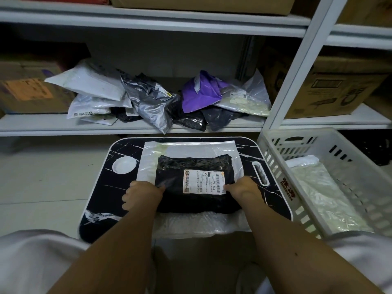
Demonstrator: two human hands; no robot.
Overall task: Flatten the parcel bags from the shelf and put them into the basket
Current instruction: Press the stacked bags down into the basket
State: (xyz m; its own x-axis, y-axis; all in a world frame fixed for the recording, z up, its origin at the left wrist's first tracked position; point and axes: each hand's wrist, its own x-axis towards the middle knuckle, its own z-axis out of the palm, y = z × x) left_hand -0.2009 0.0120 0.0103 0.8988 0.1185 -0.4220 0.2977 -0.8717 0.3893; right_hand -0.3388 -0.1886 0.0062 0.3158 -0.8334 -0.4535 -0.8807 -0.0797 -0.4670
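Observation:
A black parcel bag (194, 164) with a white shipping label lies on top of a flat white bag (191, 148) on a small black marble-patterned table (101, 194). My left hand (141, 194) presses on the black bag's left edge with its fingers bent. At the label's right corner, my right hand (244, 189) presses down on the same bag. A white plastic basket (347, 149) stands to the right of the table with a pale flat bag (326, 198) inside. More crumpled bags, white, grey, black and purple (201, 92), are heaped on the shelf (42, 126) behind.
Cardboard boxes sit on the shelf at the left (31, 90) and in the right bay (339, 90). A white shelf upright (297, 68) rises between table and basket. A round white recess (124, 164) marks the table's left side. Pale floor tiles lie to the left.

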